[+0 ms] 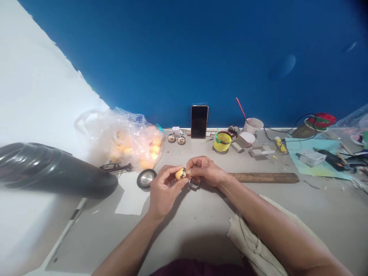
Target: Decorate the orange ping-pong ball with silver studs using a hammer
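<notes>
My left hand point(162, 189) pinches a small yellow ball point(181, 173) with dark and gold markings between thumb and fingers, above the grey table point(201, 222). My right hand point(204, 170) meets it from the right, its fingertips closed on the ball's top and right side. A small shiny metal piece point(194, 184) lies on the table just under my right hand. Both forearms reach in from the bottom edge.
A clear plastic bag of yellow balls point(130, 143) sits at the left, beside a black cylinder point(51, 168) and a round metal lid point(146, 178). A phone point(199, 121) leans on the blue wall. A yellow cup point(222, 141), white cups, a wooden ruler point(264, 177) and clutter lie to the right.
</notes>
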A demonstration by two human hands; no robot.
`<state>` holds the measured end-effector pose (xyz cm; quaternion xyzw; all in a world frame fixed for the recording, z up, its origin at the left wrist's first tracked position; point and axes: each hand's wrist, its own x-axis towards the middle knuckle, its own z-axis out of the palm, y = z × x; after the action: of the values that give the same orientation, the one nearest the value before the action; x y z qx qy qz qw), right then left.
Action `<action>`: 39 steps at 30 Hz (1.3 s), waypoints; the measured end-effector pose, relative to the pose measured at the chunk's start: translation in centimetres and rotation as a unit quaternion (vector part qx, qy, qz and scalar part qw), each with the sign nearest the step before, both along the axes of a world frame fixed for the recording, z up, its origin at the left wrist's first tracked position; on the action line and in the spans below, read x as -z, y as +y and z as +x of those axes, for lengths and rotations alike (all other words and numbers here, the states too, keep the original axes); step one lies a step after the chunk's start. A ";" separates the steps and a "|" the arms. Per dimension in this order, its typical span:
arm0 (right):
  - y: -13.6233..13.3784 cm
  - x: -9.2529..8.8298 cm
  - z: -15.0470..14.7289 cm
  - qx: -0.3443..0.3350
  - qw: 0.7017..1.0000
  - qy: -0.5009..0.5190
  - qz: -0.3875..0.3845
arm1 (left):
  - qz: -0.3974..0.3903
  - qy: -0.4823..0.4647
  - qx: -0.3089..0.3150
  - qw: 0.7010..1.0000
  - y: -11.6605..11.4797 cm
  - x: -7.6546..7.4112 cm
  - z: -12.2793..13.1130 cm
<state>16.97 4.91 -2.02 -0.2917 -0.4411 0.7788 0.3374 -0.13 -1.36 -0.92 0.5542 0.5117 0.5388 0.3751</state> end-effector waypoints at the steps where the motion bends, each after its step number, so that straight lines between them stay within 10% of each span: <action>1: 0.0 0.0 0.0 -0.001 1.000 0.004 0.001 | 0.003 -0.002 0.001 1.000 0.0 0.0 0.1; 14: 0.3 -1.4 1.0 0.018 0.999 0.041 0.000 | -0.139 -0.174 0.065 0.973 0.2 -0.2 -0.1; 22: 1.6 -1.4 2.3 0.143 0.970 -0.160 0.111 | -0.160 -0.230 0.047 0.959 0.8 -0.8 -0.3; 27: 1.4 -2.4 2.6 0.118 0.868 -0.397 0.275 | -0.147 -0.214 0.018 0.965 1.0 -0.9 -0.6; 33: -0.5 -3.1 1.2 -0.064 0.604 -0.664 0.436 | -0.195 -0.214 0.016 0.957 1.0 -0.6 -0.5; 39: -1.1 -2.3 -0.1 -0.094 0.561 -0.699 0.433 | -0.211 -0.207 0.030 0.955 1.1 0.0 -0.4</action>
<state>16.85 3.82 0.30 -0.5207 -0.8480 0.0738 -0.0655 -0.54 -0.31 -0.97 0.3539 0.5085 0.5096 0.5971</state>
